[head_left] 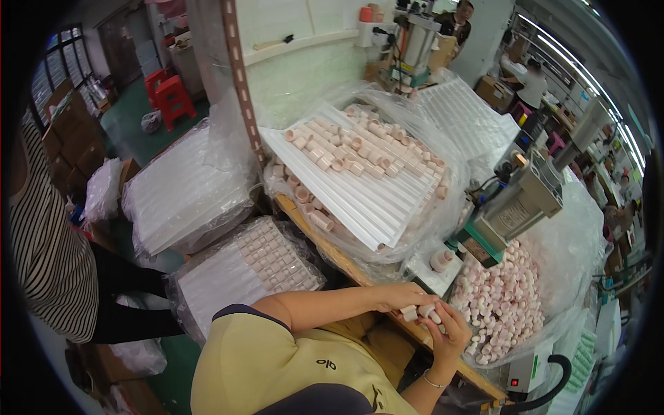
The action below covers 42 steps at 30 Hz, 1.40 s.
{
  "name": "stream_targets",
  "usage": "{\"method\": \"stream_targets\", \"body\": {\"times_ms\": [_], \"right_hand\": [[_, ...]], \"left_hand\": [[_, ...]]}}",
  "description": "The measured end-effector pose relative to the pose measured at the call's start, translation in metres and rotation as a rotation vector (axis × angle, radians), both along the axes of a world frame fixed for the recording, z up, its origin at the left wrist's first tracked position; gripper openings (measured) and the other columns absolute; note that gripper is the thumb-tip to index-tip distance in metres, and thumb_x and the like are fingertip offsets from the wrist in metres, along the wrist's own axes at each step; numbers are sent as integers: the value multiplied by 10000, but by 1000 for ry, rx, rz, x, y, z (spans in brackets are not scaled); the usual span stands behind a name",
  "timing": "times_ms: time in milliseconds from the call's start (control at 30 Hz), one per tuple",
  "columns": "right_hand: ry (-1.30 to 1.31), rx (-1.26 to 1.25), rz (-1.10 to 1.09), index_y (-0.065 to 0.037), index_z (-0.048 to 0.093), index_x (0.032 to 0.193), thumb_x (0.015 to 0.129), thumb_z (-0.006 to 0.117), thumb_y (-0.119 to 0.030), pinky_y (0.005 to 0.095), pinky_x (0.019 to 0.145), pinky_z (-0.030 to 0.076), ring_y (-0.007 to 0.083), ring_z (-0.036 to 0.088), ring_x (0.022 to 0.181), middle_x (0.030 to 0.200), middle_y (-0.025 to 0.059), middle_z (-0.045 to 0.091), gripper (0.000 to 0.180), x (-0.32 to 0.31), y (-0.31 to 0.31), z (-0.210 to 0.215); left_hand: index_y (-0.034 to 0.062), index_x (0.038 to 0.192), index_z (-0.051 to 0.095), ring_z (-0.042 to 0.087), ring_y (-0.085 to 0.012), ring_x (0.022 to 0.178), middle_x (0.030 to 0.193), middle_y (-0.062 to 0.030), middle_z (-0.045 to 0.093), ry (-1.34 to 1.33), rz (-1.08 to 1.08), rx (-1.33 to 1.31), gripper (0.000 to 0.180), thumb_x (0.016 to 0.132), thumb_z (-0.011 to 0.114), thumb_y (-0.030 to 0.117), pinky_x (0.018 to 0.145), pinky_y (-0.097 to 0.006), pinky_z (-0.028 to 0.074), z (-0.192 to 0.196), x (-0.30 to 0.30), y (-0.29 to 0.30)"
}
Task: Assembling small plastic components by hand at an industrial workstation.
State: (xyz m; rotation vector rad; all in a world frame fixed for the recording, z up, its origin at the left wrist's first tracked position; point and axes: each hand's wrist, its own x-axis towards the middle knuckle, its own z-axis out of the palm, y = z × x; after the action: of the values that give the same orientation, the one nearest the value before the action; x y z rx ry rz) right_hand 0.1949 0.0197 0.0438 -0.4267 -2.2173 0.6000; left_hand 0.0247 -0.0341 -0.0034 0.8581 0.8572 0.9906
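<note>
My left hand (400, 296) and my right hand (451, 333) meet just above the front edge of the wooden bench (332, 252). Together they pinch a few short pale pink cylinders (420, 312), held side by side between the fingers of both hands. A bracelet sits on my right wrist. Just to the right lies a heap of the same pink cylinders (508, 304) on clear plastic sheet. One cylinder (441, 260) stands on a small white fixture block behind my hands.
A white ribbed tray (366, 200) in a plastic bag holds rows of cylinders behind the bench. A grey press machine (522, 200) stands right. Wrapped tray stacks (187, 190) lie left, beside a person in a striped top (48, 256). Other workers sit far right.
</note>
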Motion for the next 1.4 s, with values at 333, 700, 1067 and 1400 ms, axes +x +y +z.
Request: {"method": "stream_targets", "body": {"times_ms": [333,700,1067,1400], "right_hand": [[101,-357,-348,-45,654,999,739,704,-89,201,484,383,58,471,517,783,24,603,268,-22,63,-21],[-389,-223,-396,-50,640,903,660,716,-228,424,676,487,350,610,776,868,140,640,310,-91,85,-25],[228,-617,-277,-39,637,989,781,707,-206,230,535,416,94,499,591,751,35,571,275,-14,40,-48],[279,-993,-445,-18,635,1096,909,561,-280,226,450,447,89,557,520,725,46,648,331,135,-34,-65]], "left_hand": [[52,1213,474,583,-357,910,1035,-143,598,1239,822,363,651,660,783,198,819,-408,464,30,-24,55],[51,1274,382,558,-110,862,961,-46,576,271,779,401,633,737,718,29,713,-239,479,14,-37,34],[79,1333,297,548,-130,929,1033,-65,547,178,288,369,758,714,728,4,775,-261,479,13,-8,24],[66,1331,271,617,-142,770,949,-112,628,176,-39,245,745,721,684,-45,640,-258,507,-27,166,25]]}}
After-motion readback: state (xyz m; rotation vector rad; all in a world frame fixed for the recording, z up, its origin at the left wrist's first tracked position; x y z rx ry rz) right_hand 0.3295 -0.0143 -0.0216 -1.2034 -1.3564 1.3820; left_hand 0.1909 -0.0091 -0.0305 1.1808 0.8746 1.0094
